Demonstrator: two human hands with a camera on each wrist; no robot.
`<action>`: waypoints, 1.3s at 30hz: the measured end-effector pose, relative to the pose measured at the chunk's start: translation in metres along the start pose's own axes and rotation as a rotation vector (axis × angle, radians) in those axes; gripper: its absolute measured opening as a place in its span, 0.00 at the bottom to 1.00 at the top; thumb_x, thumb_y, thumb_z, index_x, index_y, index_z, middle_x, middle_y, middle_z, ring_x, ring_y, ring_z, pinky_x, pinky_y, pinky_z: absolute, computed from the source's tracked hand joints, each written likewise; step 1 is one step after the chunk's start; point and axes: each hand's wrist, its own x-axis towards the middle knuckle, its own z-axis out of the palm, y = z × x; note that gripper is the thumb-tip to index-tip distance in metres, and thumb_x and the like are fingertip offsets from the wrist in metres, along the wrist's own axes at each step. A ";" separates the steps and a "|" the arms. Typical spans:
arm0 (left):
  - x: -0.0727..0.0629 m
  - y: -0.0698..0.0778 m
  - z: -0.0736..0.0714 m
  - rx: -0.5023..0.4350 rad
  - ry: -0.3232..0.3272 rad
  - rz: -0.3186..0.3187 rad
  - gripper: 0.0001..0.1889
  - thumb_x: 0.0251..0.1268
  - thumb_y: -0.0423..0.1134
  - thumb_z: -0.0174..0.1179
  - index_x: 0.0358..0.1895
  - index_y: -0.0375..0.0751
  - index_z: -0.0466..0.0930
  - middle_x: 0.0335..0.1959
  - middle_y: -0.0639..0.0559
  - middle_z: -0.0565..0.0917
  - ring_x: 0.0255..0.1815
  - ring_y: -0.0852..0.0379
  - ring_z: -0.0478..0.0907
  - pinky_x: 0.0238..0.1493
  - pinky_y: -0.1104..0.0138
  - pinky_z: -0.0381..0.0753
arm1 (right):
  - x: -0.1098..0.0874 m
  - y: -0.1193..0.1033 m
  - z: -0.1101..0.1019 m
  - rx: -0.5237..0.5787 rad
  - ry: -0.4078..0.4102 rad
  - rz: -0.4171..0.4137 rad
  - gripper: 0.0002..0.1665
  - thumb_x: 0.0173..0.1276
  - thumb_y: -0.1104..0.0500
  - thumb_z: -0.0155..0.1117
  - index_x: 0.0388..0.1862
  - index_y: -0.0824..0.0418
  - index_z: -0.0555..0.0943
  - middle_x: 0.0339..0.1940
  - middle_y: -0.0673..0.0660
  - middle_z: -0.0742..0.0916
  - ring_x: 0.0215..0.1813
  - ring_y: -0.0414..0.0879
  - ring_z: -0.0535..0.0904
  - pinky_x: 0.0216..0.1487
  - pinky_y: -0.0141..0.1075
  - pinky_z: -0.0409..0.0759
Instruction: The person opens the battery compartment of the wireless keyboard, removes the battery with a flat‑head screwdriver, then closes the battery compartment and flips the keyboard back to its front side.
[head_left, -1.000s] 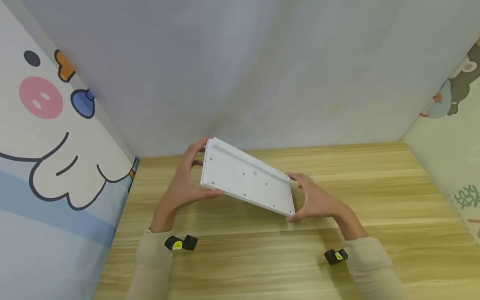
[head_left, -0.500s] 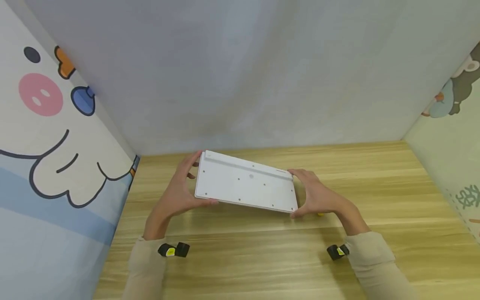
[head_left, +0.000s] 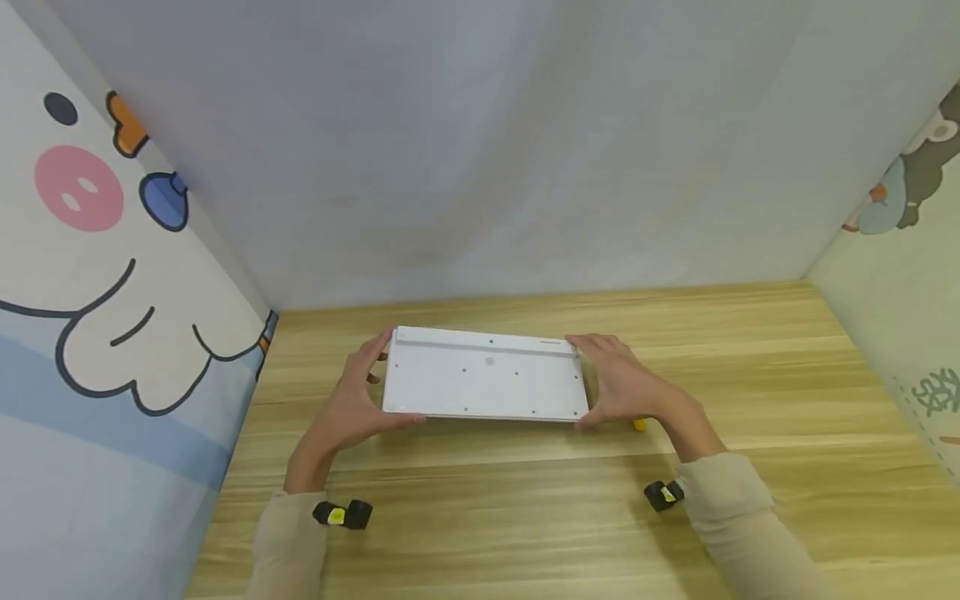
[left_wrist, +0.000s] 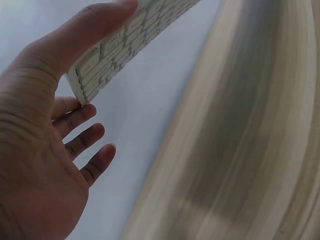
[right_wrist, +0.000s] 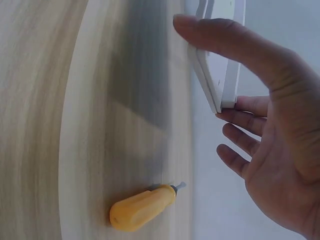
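Observation:
A white keyboard (head_left: 487, 383) is held above the table with its underside, dotted with small screws, toward the head camera. My left hand (head_left: 348, 408) grips its left end, thumb along the near edge and fingers at the far corner. The keys (left_wrist: 117, 50) show in the left wrist view, on the face turned down. At the other end my right hand (head_left: 622, 387) pinches the keyboard between thumb and fingers. A screwdriver (right_wrist: 142, 207) with a yellow handle lies on the table near the right hand; in the head view that hand hides most of it.
The wood-grain table (head_left: 510, 517) runs back to a pale grey wall (head_left: 525, 150). Cartoon-printed panels stand at the left (head_left: 112, 292) and right (head_left: 900, 300). The keyboard's shadow falls on the table.
The keyboard has turned from a steep slant to nearly level, its left end coming down and both hands moving with it. The yellow screwdriver handle has come into sight beside the right hand.

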 end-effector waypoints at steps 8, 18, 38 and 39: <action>-0.006 -0.018 0.007 0.002 -0.032 -0.097 0.68 0.41 0.53 0.84 0.84 0.60 0.42 0.82 0.46 0.57 0.75 0.45 0.60 0.68 0.45 0.73 | 0.011 -0.001 0.008 -0.064 -0.020 -0.004 0.78 0.35 0.43 0.90 0.80 0.66 0.57 0.77 0.66 0.70 0.78 0.66 0.63 0.78 0.66 0.61; -0.004 -0.038 0.020 0.083 -0.064 -0.183 0.70 0.38 0.58 0.84 0.84 0.51 0.44 0.84 0.41 0.53 0.81 0.37 0.53 0.77 0.34 0.61 | 0.015 0.001 0.016 -0.159 -0.029 -0.005 0.79 0.34 0.38 0.90 0.80 0.67 0.58 0.76 0.65 0.72 0.76 0.66 0.65 0.76 0.65 0.64; -0.005 -0.047 0.036 0.323 -0.104 -0.230 0.70 0.37 0.65 0.80 0.83 0.42 0.49 0.81 0.37 0.61 0.78 0.33 0.56 0.79 0.35 0.54 | 0.020 0.002 0.023 -0.179 -0.082 0.017 0.77 0.36 0.40 0.89 0.80 0.66 0.59 0.76 0.65 0.72 0.76 0.65 0.65 0.76 0.64 0.65; -0.005 -0.047 0.036 0.333 -0.103 -0.226 0.69 0.37 0.65 0.80 0.83 0.42 0.49 0.81 0.37 0.61 0.78 0.34 0.56 0.79 0.35 0.54 | 0.020 0.002 0.023 -0.177 -0.083 0.019 0.76 0.36 0.40 0.89 0.80 0.66 0.59 0.76 0.65 0.72 0.76 0.65 0.65 0.77 0.64 0.65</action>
